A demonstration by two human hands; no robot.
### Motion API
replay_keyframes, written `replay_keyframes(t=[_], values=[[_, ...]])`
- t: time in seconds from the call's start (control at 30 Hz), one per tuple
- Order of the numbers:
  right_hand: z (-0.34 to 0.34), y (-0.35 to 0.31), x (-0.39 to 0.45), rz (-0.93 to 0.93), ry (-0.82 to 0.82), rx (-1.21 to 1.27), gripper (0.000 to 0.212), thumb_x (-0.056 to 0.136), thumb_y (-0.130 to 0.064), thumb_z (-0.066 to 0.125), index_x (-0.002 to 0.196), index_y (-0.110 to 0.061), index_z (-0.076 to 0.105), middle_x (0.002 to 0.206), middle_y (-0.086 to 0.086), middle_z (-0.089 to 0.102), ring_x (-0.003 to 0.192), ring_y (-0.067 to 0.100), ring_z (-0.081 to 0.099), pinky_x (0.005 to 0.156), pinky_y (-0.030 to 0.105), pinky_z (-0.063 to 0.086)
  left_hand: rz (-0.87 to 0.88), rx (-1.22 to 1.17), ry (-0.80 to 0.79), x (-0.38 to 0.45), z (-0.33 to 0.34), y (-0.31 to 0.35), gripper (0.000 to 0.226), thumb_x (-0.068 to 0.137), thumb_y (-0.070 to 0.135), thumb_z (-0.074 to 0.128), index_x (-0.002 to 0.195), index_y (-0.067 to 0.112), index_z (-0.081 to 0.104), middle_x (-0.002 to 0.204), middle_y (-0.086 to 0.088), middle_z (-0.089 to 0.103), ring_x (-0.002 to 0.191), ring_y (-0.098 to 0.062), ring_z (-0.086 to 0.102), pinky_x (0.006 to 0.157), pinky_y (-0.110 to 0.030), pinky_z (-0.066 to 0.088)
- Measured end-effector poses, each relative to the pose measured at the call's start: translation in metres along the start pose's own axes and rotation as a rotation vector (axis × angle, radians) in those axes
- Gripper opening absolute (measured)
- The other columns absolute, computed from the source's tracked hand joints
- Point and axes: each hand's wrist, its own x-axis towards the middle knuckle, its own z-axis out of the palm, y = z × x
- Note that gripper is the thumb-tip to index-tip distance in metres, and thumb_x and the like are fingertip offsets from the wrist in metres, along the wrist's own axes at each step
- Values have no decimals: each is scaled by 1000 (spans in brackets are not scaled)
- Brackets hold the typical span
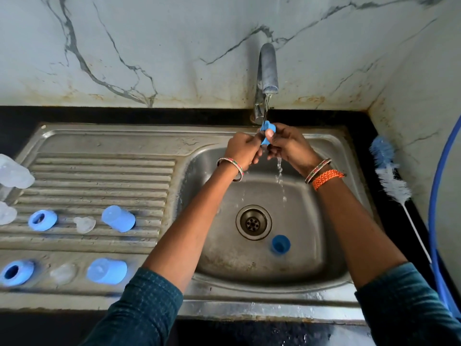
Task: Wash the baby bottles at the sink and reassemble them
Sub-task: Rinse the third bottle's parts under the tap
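Nearby, on the ribbed steel drainboard (99, 171), smooth blue caps (107, 270), rings (42, 220) and clear soft teats (84, 224) lay unlabelled. Farther, over the basin, the left hand (243, 151) and right hand (287, 144) had fingers curled tight round a blue plastic collar (267, 133) under the tap's (268, 68) stream.

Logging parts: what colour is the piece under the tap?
Blue piece, seen in the head view.
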Motion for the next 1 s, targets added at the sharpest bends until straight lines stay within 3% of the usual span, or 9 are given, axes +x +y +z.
replay_keyframes(t=[0.1,0.2,0.33,0.5,0.57,0.67,0.8,0.93,1.0], values=[[-1,-4,-1,96,5,-107,46,103,-36,30,85,-5,57,57,5,45,44,14,37,46,24,39,164,125,96,2,-3,1,41,86,30,65,55,3,59,46,-7,55,40,-12,49,46,-21,37],[-1,0,-3,226,67,-241,68,100,-54,10,61,-13,48,38,-7,39,32,8,31,36,18,27,340,156,145,0,0,5,25,81,21,72,69,1,61,54,-4,54,48,-13,45,50,-23,35],[5,3,0,328,56,-228,74,97,-58,5,69,-11,54,46,-2,53,35,9,45,38,18,38,401,170,142,-3,3,3,17,84,11,68,72,-1,62,59,-9,57,54,-16,48,53,-25,36],[5,9,2,160,146,304,18,102,-20,37,102,-13,54,98,6,62,79,19,65,64,32,58,194,177,246,-3,5,-4,22,85,16,65,68,3,60,58,-6,56,54,-16,46,48,-18,29],[10,15,-2,98,122,424,18,98,-4,40,103,-13,55,102,6,62,82,17,65,68,30,57,108,149,272,-1,3,-4,26,85,19,65,65,4,59,53,-1,51,50,-14,45,45,-18,29],[22,18,-5,119,151,478,17,99,-5,39,100,-14,54,91,6,62,70,16,60,59,25,51,60,164,237,-1,2,-7,33,86,26,63,66,-1,62,61,-14,63,57,-26,57,55,-34,46],[38,20,-6,288,171,484,39,103,-37,28,86,-13,53,68,5,50,54,14,41,51,25,34,89,302,249,-1,-1,-12,39,84,33,67,55,14,48,58,-3,55,58,-19,49,54,-28,34],[33,27,-2,438,212,290,66,100,-46,19,52,-13,50,39,-3,33,32,9,24,36,16,18,212,411,219,0,-4,-6,18,77,27,71,70,19,57,67,0,62,64,-19,58,58,-28,45],[26,25,0,550,94,178,66,98,-47,18,55,-9,48,37,-3,30,29,8,20,33,13,15,331,480,135,-1,-5,-5,5,79,13,66,79,16,62,68,0,60,68,-23,60,61,-32,48]])
